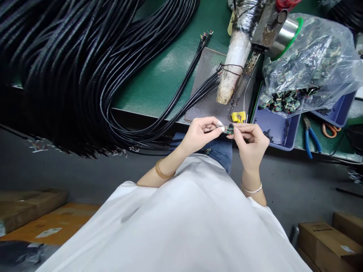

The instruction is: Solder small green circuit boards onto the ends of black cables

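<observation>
A small green circuit board (229, 130) is held up between my two hands at the front edge of the bench. My left hand (200, 133) pinches its left end between thumb and forefinger; the fingertips look whitish, and whether a wire is also in that pinch is hidden. On the other end, the thumb and fingers of my right hand (251, 140) are closed on the board. Just behind it stands a yellow block (238, 116), under a soldering iron (244, 81) mounted tip down beside a white wrapped tube (233, 64).
Black cables (85, 68) fill the left, some ending on a grey board (207, 83). At right are a solder spool (286, 37), a plastic bag (314, 60) of circuit boards, purple trays (290, 140), blue-handled pliers (310, 138) and orange-handled scissors (330, 130). Cardboard boxes (326, 241) stand below.
</observation>
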### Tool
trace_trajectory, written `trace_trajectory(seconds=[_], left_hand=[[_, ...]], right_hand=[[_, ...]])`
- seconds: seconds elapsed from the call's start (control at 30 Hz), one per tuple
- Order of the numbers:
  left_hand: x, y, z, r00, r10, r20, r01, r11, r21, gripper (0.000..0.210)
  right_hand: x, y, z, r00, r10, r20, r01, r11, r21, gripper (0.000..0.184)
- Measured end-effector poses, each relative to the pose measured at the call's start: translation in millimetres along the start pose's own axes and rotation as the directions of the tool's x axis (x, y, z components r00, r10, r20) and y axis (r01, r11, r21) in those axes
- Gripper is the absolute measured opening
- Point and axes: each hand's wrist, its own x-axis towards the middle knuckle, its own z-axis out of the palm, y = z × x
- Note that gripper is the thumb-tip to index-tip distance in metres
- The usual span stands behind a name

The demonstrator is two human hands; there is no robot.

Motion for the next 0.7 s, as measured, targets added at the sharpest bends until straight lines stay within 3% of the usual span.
trace_trajectory(seconds=[0.1, 0.23, 0.3, 0.43, 0.53, 0.7], left_hand=[[-1.0, 1.3, 3.9, 0.999, 0.048, -0.02, -0.046, 0.997, 0.063, 0.011], [0.8, -0.9, 5.3, 0.995, 0.09, -0.047, -0.085, 0.992, 0.097, 0.01], [2.0, -3.1, 5.1, 0.993, 0.1, -0.056, -0.094, 0.99, 0.104, 0.012], [3.9, -5.7, 5.8, 0.991, 0.114, -0.066, -0.104, 0.985, 0.137, 0.013], [5.9, -5.8, 6.6, 0.987, 0.136, -0.09, -0.114, 0.97, 0.216, 0.011], [12.1, -7.2, 5.6, 0.986, 0.147, -0.073, -0.118, 0.946, 0.303, 0.013]], right_hand=[[-2.5, -4.9, -0.4, 0.977, -0.202, -0.065, 0.191, 0.971, -0.145, 0.005], [-5.1, -4.8, 1.9, 0.933, -0.351, 0.076, 0.359, 0.905, -0.229, 0.012], [-5.0, -2.2, 3.0, 0.943, -0.328, 0.059, 0.333, 0.92, -0.207, 0.01], [-2.5, 4.1, 5.0, 0.982, -0.163, -0.096, 0.15, 0.98, -0.131, 0.002], [0.1, 8.1, 7.5, 0.998, -0.065, -0.02, 0.063, 0.993, -0.099, 0.007], [5.5, 12.3, 11.3, 0.975, -0.219, -0.028, 0.206, 0.947, -0.246, 0.007]])
